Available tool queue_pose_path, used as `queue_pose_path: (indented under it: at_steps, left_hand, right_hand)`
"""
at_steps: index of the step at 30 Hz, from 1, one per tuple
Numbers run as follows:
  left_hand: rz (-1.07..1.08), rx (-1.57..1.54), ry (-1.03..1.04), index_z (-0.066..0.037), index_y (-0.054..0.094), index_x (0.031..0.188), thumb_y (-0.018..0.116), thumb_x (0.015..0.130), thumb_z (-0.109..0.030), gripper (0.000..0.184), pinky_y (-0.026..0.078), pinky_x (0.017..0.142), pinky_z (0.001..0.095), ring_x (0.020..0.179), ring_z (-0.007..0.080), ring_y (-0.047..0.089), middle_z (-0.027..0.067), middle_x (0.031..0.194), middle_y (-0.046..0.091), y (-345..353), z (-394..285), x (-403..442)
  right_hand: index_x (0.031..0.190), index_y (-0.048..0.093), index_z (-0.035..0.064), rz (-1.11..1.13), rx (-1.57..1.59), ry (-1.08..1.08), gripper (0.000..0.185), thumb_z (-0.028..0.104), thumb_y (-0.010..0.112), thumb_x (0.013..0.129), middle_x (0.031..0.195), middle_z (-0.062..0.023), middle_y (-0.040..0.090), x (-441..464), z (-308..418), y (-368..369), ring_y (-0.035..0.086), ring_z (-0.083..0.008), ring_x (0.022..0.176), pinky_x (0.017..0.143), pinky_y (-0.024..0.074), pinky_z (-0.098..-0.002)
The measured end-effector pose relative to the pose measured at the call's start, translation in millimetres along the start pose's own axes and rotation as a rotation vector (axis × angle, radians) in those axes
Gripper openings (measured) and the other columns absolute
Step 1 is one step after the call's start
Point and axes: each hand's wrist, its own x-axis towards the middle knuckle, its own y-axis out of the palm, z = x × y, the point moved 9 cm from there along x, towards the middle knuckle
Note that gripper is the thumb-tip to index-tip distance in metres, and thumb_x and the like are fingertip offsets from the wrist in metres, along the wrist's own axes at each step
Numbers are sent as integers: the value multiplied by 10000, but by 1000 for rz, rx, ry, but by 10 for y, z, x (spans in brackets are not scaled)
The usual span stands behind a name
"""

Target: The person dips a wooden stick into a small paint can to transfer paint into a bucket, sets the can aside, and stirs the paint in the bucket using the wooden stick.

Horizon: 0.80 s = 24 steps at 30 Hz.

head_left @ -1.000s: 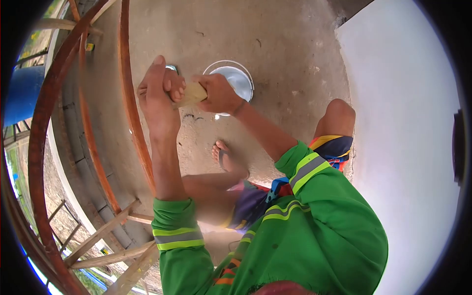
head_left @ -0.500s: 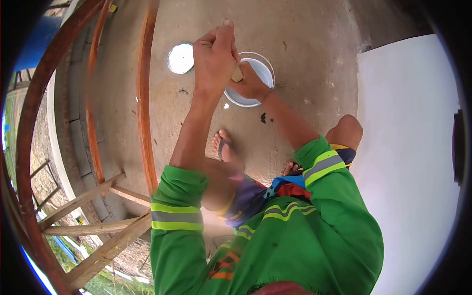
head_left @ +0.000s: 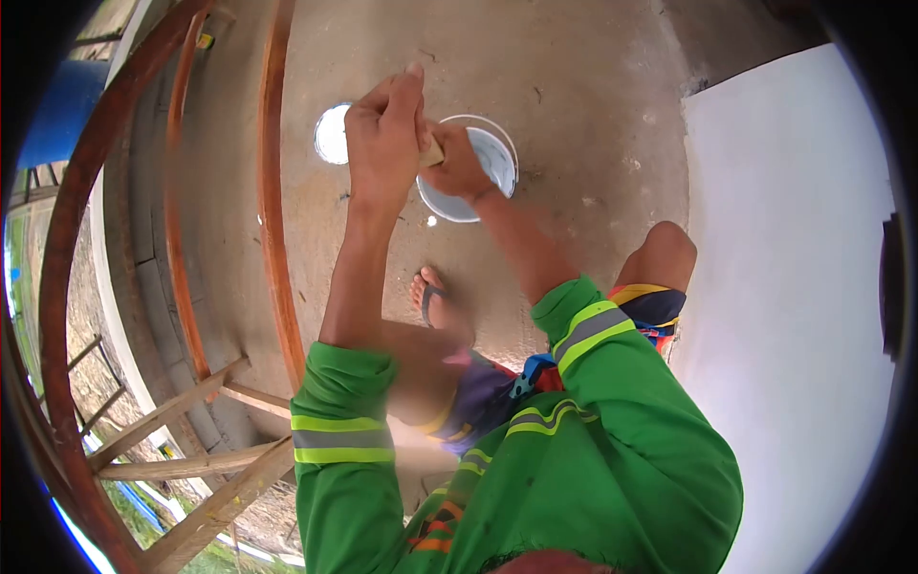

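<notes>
My left hand [head_left: 382, 143] is closed with its thumb pointing up, its fingertips at one end of a tan, flat-sided piece [head_left: 433, 152]. My right hand [head_left: 462, 163] wraps round the other end, so only a short part of the piece shows between the hands. What it is cannot be made out. Beneath and behind my right hand stands a white bucket [head_left: 493, 160] with whitish contents and a raised wire handle. A round white lid [head_left: 331, 134] lies on the floor just left of my left hand.
Reddish-brown bars [head_left: 273, 191] rise along the left, with wooden braces [head_left: 191, 466] at the lower left. A smooth white surface [head_left: 784, 287] fills the right side. A blue drum [head_left: 62, 113] is at the upper left. My sandalled foot [head_left: 430, 295] rests on the concrete floor.
Compared with one second ago, my hands are closer together and less of the tan piece shows. The lid, earlier mostly hidden behind my left hand, is now largely visible.
</notes>
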Motion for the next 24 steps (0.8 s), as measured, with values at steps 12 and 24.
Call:
queue_pose_path:
  at_steps: [12,24]
  left_hand:
    - [43,40,-35,-123,407,574,588,968,-257,454,354,542,272,490,103,392,4,539,430,-94,186,-56]
    - [-24,-165,8,-104,407,574,583,975,-266,467,330,507,258,487,80,392,0,520,401,-252,-14,-50]
  right_hand:
    - [903,640,66,81,93,50,209,147,705,721,782,-157,672,-156,-120,180,659,-349,716,643,511,-357]
    - [876,626,82,82,-32,44,230,147,725,679,743,-141,648,-132,217,120,637,-344,670,618,504,-364]
